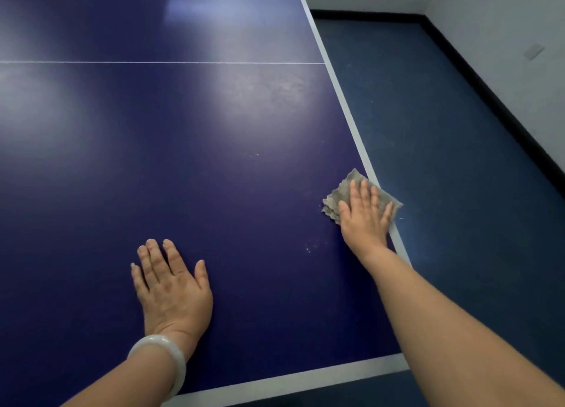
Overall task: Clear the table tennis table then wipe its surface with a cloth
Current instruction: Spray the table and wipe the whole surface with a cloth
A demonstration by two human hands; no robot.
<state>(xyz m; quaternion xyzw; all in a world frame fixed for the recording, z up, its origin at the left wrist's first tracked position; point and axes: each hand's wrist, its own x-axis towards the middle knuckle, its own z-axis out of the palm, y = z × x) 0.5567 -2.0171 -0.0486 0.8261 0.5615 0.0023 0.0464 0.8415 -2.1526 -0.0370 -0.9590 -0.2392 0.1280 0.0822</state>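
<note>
The dark blue table tennis table (189,168) fills most of the view, with white edge lines and a thin white centre line. A grey crumpled cloth (339,198) lies at the table's right edge, one corner hanging past the white line. My right hand (365,215) presses flat on the cloth with straight fingers. My left hand (171,281) rests flat on the bare table surface near the front edge, fingers spread, holding nothing. A pale bangle circles the left wrist. Small white specks (310,247) dot the surface just left of my right wrist.
Blue floor (443,131) lies to the right of the table, bounded by a black skirting and white walls (504,24). The table's near white edge (305,376) runs across the bottom. Light glare patches show on the far surface.
</note>
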